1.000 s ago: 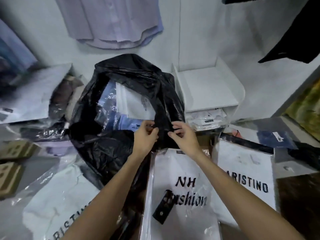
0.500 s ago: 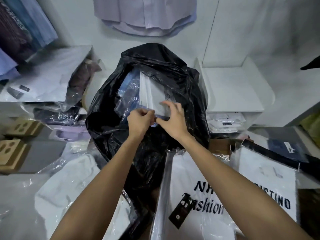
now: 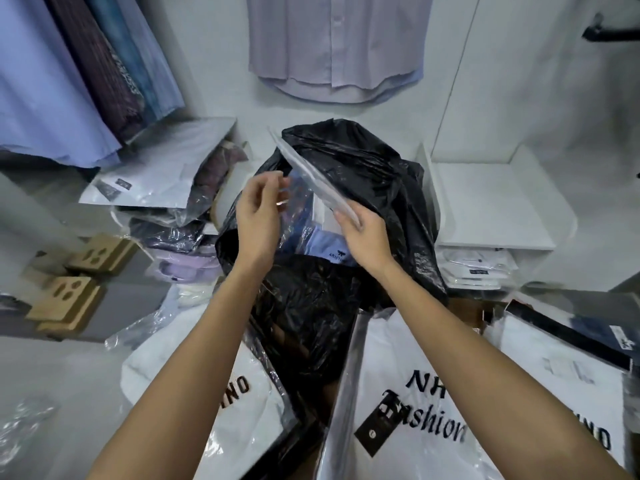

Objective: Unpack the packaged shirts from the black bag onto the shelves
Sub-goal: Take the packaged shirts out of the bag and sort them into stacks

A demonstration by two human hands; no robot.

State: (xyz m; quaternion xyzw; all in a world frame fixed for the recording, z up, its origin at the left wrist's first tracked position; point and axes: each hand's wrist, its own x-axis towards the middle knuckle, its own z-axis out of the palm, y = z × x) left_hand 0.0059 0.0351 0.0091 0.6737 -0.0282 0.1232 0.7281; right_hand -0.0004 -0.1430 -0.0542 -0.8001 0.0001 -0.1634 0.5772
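Observation:
An open black bag (image 3: 374,174) stands in the middle of the view. My right hand (image 3: 363,233) grips the lower end of a flat packaged shirt (image 3: 311,171) in clear plastic, tilted up out of the bag's mouth. My left hand (image 3: 259,209) is just left of that package, fingers apart, touching clear plastic. More packaged shirts lie inside the bag, among them a light blue one (image 3: 329,244). An empty white shelf (image 3: 491,202) stands right of the bag, with packaged white shirts (image 3: 474,265) on the level below.
A stack of packaged shirts (image 3: 162,178) lies on the left. White bags marked "NH Fashion" (image 3: 415,403) and "ARISTINO" (image 3: 571,393) stand in front. Shirts hang on the left (image 3: 79,71) and on the wall behind (image 3: 336,46). Cardboard pieces (image 3: 69,296) lie at left.
My hands left the bag's front edge and reached into its mouth. My right hand took a flat packaged shirt and raised it up and left. The view tilted upward.

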